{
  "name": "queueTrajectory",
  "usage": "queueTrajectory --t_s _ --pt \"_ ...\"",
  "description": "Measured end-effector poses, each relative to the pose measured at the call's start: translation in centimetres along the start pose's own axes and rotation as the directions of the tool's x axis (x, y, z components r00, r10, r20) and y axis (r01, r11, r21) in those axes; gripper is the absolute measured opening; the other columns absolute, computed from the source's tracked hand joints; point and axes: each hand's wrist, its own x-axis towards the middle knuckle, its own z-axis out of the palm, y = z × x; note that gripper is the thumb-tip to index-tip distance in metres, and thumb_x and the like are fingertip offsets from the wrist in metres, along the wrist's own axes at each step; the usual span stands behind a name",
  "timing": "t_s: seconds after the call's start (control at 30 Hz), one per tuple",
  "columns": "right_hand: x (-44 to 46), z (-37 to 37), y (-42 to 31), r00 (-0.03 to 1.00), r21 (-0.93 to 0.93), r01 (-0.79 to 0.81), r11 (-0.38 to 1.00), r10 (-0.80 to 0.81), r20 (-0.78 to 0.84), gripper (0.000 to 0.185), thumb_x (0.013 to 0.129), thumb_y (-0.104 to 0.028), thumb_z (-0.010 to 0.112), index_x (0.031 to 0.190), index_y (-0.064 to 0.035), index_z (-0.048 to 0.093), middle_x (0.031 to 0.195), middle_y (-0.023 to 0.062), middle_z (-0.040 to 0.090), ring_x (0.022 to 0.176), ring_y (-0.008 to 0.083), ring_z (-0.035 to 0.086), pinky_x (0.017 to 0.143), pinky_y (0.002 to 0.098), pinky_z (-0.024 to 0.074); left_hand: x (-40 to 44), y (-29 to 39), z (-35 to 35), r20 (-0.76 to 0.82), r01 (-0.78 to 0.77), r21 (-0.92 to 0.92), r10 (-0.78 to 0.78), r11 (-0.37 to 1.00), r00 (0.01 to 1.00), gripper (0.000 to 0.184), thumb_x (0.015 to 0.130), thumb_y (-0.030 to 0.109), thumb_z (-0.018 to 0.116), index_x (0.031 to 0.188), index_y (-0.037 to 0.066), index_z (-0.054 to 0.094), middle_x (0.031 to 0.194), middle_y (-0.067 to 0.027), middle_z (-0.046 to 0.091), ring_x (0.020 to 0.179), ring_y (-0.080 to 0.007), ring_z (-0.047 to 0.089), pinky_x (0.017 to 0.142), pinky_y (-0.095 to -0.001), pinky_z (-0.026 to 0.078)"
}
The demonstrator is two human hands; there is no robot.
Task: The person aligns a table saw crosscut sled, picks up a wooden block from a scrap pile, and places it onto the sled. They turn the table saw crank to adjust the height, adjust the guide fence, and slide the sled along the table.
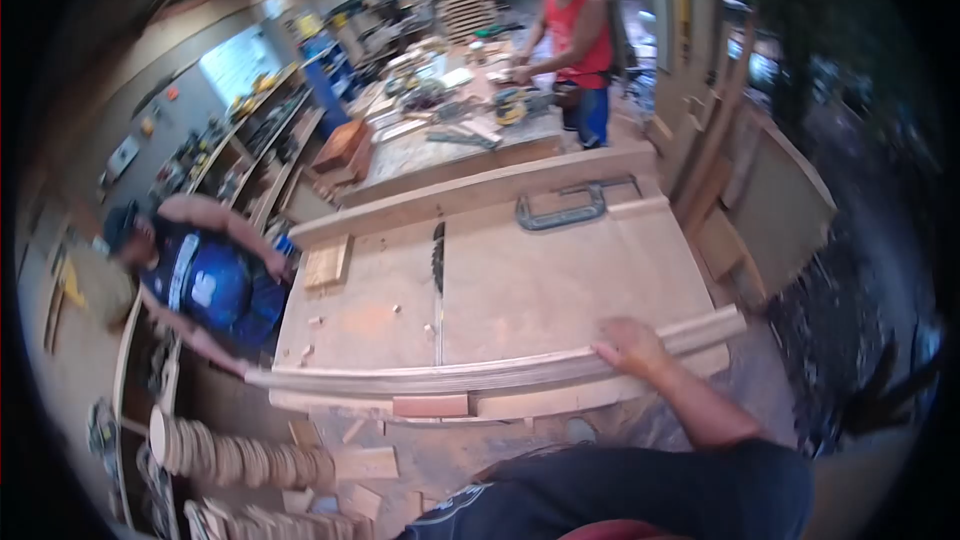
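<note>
Timber strip (500,371) under the right hand (630,346), clasped or merely resting, cannot tell, co-worker's hand (238,367) at the strip's left end, saw blade (438,255) beyond

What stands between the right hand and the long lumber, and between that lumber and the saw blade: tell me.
Nothing visible separates the right hand from the long lumber; they touch. Toward the saw blade, one small wood offcut lies just left of the slot, close to the path.
</note>
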Motion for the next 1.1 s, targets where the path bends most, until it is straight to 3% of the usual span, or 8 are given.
queueTrajectory --t_s 0.13,0.2,0.5,1.1 --pt "1.5 -1.5 -2.1 0.984 0.035 0.138 0.99 -0.141 0.113 0.043 0.084 -0.035 0.066 0.115 -0.0057 0.063 0.104 0.0156 0.068 0.099 0.0327 0.064 0.088 0.0411 0.0508 0.8 2.3 2.3 -0.019 0.025 -0.039 -0.026 0.999 0.999 0.047 0.092 0.028 0.052 0.133 0.005 0.051 0.124 -0.0201 0.058 0.109 -0.0323 0.058 0.096 -0.0429 0.043" --pt "1.6 -1.9 -2.2 0.992 0.066 0.049 0.997 -0.056 0.114 0.042 0.084 -0.035 0.065 0.114 -0.0059 0.063 0.103 0.0156 0.068 0.099 0.0329 0.063 0.086 0.0423 0.0505 0.9 3.0 3.3 -0.009 0.032 -0.054 -0.033 0.998 0.999 0.048 0.092 0.028 0.052 0.133 0.005 0.051 0.125 -0.02 0.058 0.109 -0.032 0.058 0.096 -0.0425 0.043" --pt "2.3 -2.7 -1.9 0.966 0.131 0.08 0.988 -0.109 0.236 0.039 0.084 -0.034 0.065 0.111 -0.0054 0.062 0.1 0.0147 0.067 0.095 0.0323 0.064 0.084 0.0437 0.0495 1.0 4.3 6.4 0.01 0.093 -0.098 -0.093 0.991 0.996 0.048 0.093 0.03 0.051 0.134 0.005 0.05 0.126 -0.0196 0.058 0.111 -0.031 0.057 0.098 -0.0407 0.042" --pt "1.6 -2.3 -1.8 0.957 0.139 0.142 0.98 -0.172 0.234 0.038 0.084 -0.034 0.064 0.11 -0.0068 0.062 0.099 0.0141 0.066 0.096 0.0317 0.062 0.085 0.0433 0.0478 2.2 5.3 8.6 0.079 0.073 -0.098 -0.066 0.993 0.995 0.05 0.094 0.033 0.049 0.136 0.006 0.05 0.129 -0.0187 0.058 0.115 -0.029 0.057 0.101 -0.0372 0.04"
